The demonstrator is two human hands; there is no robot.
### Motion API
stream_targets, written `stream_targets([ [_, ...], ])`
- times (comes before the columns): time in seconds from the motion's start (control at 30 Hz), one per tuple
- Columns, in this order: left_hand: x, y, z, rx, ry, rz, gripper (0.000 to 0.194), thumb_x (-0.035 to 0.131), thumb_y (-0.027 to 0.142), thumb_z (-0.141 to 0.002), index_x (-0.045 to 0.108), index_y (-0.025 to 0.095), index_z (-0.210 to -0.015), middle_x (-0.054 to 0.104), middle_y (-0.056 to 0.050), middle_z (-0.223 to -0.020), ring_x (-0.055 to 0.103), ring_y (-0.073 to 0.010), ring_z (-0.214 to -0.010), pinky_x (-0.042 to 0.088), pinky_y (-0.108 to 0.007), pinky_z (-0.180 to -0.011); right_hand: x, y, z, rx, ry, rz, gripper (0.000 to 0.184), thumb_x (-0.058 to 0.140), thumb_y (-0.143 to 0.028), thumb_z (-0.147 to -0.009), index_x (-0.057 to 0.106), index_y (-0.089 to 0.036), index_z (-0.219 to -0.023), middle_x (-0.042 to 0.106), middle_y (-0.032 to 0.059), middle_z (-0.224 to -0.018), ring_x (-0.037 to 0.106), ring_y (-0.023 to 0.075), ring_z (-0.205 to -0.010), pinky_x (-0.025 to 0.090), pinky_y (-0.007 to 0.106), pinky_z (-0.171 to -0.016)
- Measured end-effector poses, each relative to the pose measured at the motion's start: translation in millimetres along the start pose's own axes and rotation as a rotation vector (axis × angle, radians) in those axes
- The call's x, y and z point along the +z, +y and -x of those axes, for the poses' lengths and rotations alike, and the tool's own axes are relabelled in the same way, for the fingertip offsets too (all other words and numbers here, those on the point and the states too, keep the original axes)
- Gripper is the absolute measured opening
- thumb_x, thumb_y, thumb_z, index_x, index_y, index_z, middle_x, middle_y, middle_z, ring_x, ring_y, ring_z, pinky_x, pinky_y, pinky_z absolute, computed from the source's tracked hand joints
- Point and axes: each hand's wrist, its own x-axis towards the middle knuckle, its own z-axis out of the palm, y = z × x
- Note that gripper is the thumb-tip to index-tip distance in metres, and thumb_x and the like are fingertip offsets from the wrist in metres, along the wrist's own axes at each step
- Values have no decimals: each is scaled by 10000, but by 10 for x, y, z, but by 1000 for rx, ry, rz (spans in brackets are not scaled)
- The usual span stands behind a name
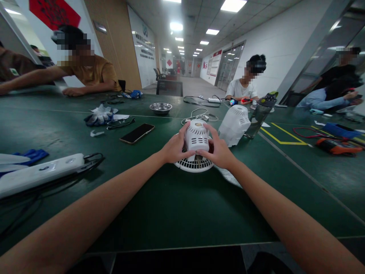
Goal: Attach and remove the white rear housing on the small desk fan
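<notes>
A white slotted motor cover (pixel 197 137) sits over a round white fan grille (pixel 194 165) in front of me. My left hand (pixel 177 146) grips the cover's left side, and my right hand (pixel 217 149) grips its right side. Both thumbs meet near the cover's lower edge, where a darker part shows in the gap. Just beyond my right hand stands a tall white plastic housing (pixel 234 125) with vents. Behind the fan lies a coiled white cable (pixel 199 112).
A phone (pixel 137 133), a steel bowl (pixel 161 108) and gloves (pixel 100 115) lie left of centre. A white power strip (pixel 42 173) is nearer left. Right are a water bottle (pixel 260 116) and an orange multimeter (pixel 338 147). Other people sit around the green table (pixel 171 213).
</notes>
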Motion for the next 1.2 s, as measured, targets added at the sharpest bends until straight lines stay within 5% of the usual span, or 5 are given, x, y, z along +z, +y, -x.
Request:
stream_targets([
  [0.33, -38, 66, -1, -37, -26, -36, 1180, 714, 593, -820, -64, 226, -1628, 295, -252, -1631, 480, -449, -1380, 407, -612, -1114, 5, -22, 5, 39, 4, -41, 975, 742, -528, -828, 189, -304, -1599, 717, 83, -1058, 709, 297, -820, 573, 521, -812],
  [0.5, 29, 204, -52, -102, 40, -141, 1183, 729, 673, -766, 53, 231, -1630, 341, -215, -1622, 479, -438, -1380, 380, -608, -1133, 10, 15, -24, 39, 132, 105, 1035, 777, -554, -765, 216, -293, -1595, 624, 130, -1317, 653, 363, -1070, 505, 586, -957],
  [0.7, -5, 301, -102, -222, 64, -175, 985, 709, 604, -819, 215, 256, -1597, 560, -162, -1462, 619, -350, -1207, 448, -551, -1053, -20, 30, -63, 68, 204, 171, 960, 753, -372, -755, 263, -261, -1573, 532, 143, -1465, 616, 370, -1170, 489, 572, -1009],
  [0.9, -39, 137, -71, -459, 136, -222, 565, 553, 456, -958, 469, 216, -1462, 650, -129, -1325, 596, -311, -1221, 434, -527, -1056, -24, 107, -65, 123, 182, 160, 1075, 801, -394, -709, 205, -221, -1588, 503, 168, -1499, 585, 390, -1247, 463, 589, -1053],
  [1.2, -113, -124, -36, -852, 140, -20, 491, 373, 506, -1019, 634, 182, -1280, 696, -123, -1292, 643, -281, -1190, 465, -394, -1015, 12, 128, -62, 144, 222, 214, 1044, 796, -435, -736, 237, -197, -1584, 603, 174, -1388, 649, 376, -1143, 488, 584, -1022],
])
